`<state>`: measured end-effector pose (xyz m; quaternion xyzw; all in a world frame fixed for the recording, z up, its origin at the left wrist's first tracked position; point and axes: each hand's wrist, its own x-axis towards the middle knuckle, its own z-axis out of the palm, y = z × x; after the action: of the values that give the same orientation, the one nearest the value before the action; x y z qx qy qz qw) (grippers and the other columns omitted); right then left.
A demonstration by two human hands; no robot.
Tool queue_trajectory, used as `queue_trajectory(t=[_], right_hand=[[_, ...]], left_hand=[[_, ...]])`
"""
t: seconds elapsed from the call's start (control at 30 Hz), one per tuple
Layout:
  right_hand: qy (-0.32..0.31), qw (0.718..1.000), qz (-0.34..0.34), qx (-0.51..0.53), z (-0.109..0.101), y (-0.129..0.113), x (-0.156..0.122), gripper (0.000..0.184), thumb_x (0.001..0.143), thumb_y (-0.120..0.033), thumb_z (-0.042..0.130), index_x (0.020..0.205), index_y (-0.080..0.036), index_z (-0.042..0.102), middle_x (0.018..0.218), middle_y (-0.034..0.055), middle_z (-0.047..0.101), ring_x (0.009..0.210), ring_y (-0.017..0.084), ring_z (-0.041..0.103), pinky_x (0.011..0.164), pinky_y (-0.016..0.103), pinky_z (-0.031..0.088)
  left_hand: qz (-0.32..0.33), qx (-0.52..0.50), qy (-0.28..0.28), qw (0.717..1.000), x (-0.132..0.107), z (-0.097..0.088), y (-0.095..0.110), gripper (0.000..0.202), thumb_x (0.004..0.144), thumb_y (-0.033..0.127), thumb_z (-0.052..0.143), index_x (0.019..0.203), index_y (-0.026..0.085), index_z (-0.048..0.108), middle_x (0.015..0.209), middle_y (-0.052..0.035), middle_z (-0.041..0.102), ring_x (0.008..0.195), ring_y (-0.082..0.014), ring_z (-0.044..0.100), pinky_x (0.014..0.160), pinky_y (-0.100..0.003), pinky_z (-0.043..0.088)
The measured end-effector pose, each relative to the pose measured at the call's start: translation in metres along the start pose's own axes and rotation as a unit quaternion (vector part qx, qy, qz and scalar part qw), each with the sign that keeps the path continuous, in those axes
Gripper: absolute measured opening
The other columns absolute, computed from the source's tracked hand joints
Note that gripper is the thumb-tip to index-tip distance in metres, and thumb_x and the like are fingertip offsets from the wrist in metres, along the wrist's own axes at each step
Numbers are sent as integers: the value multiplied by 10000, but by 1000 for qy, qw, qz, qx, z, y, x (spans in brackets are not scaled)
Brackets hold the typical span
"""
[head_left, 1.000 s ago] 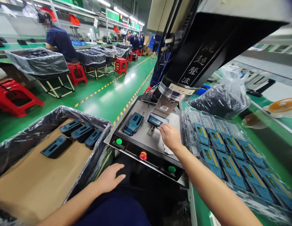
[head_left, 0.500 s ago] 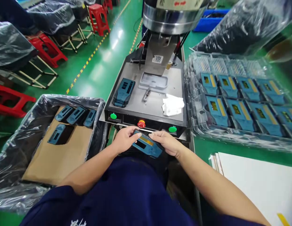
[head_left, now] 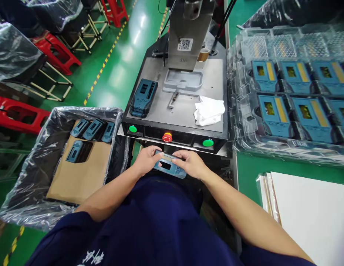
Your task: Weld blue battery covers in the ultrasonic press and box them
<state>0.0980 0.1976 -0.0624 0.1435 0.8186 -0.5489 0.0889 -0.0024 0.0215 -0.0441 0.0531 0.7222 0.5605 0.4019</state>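
Both my hands hold one blue plastic part (head_left: 168,167) close to my body, just below the machine's front panel. My left hand (head_left: 145,160) grips its left end and my right hand (head_left: 190,163) grips its right end, fingers curled over it. The part has a dark window and a yellowish strip. On the machine's metal plate (head_left: 185,111) the grey nest fixture (head_left: 183,80) sits bare under the press horn (head_left: 186,37). A small stack of blue housings (head_left: 143,97) stands at the plate's left. A white cloth (head_left: 209,110) lies at its right.
A clear blister tray (head_left: 288,107) with several blue parts lies to the right. A plastic-lined box (head_left: 74,162) with cardboard and several blue housings stands at the left. Green buttons (head_left: 132,129) and a red stop button (head_left: 167,137) line the panel. White sheets (head_left: 307,214) lie lower right. Red stools stand behind.
A second ago my right hand was at the nest with the part and my left rested on my lap. Now both hands hold the part near my body, and the nest has nothing in it.
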Motion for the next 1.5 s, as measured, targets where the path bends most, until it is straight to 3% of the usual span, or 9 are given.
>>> queue_trajectory(t=[0.23, 0.37, 0.5, 0.73, 0.87, 1.1, 1.23, 1.37, 1.5], right_hand=[[54, 998, -1, 26, 10, 10, 2, 283, 844, -422, 523, 949, -237, 710, 895, 18, 715, 797, 199, 632, 741, 315, 474], [51, 987, -11, 149, 23, 16, 3, 351, 881, -447, 456, 1035, -229, 684, 999, 41, 702, 912, 210, 631, 814, 340, 486], [53, 984, -26, 168, 30, 15, 0, 343, 867, -453, 486, 1039, -227, 678, 1041, 52, 688, 959, 217, 617, 853, 355, 478], [16, 939, 70, 337, 28, 14, 2, 398, 741, -527, 642, 953, -192, 683, 850, 35, 697, 740, 173, 622, 734, 322, 494], [8, 920, 91, 382, 25, 9, 4, 409, 666, -524, 719, 906, -193, 691, 816, 25, 693, 713, 161, 612, 721, 309, 483], [-11, 916, 97, 390, 23, 7, 3, 419, 662, -527, 727, 912, -193, 685, 805, 19, 687, 711, 159, 610, 726, 310, 477], [-16, 936, 76, 343, 26, 12, 6, 397, 745, -522, 643, 959, -190, 668, 845, 33, 685, 737, 170, 616, 742, 329, 486], [12, 992, -45, 115, 15, 1, -5, 402, 817, -452, 567, 1111, -186, 627, 1030, 85, 664, 924, 217, 615, 863, 389, 478], [-1, 963, -213, -167, -6, -23, -28, 735, 723, -453, 708, 1358, -189, 447, 1380, 154, 452, 1256, 280, 430, 1043, 413, 365]], left_hand=[[55, 91, 66, 992, 0, 7, 0, 436, 737, 441, 676, 1069, 178, 570, 814, -23, 639, 678, -173, 650, 638, -290, 509], [169, 324, 140, 920, -8, 14, 1, 966, 586, 568, 775, 1371, 167, 379, 1277, -158, 517, 1183, -330, 504, 1000, -447, 399], [166, 402, 121, 892, -10, 16, -1, 1042, 577, 598, 771, 1407, 149, 328, 1272, -174, 490, 1171, -343, 494, 1001, -467, 390], [77, 150, 88, 982, 0, 0, -2, 370, 742, 369, 693, 1059, 186, 639, 1045, -82, 657, 955, -241, 624, 897, -393, 489], [33, 28, 61, 997, 0, -5, 1, 411, 785, 490, 607, 1023, 157, 629, 953, -77, 679, 688, -154, 629, 603, -293, 543], [-19, -151, 32, 988, -5, -11, 7, 457, 769, 552, 616, 965, 139, 638, 831, -71, 684, 640, -139, 625, 550, -249, 529], [-17, -142, 31, 989, -7, -11, 7, 459, 746, 550, 649, 957, 142, 645, 760, -40, 659, 613, -124, 607, 546, -240, 518], [-4, -113, 34, 993, -13, -8, 9, 458, 608, 414, 810, 932, 135, 648, 697, 18, 613, 557, -76, 555, 519, -187, 484], [-40, -159, 65, 984, -11, -13, 10, 468, 609, 393, 812, 975, 151, 649, 768, 7, 650, 552, -60, 561, 503, -153, 470]])
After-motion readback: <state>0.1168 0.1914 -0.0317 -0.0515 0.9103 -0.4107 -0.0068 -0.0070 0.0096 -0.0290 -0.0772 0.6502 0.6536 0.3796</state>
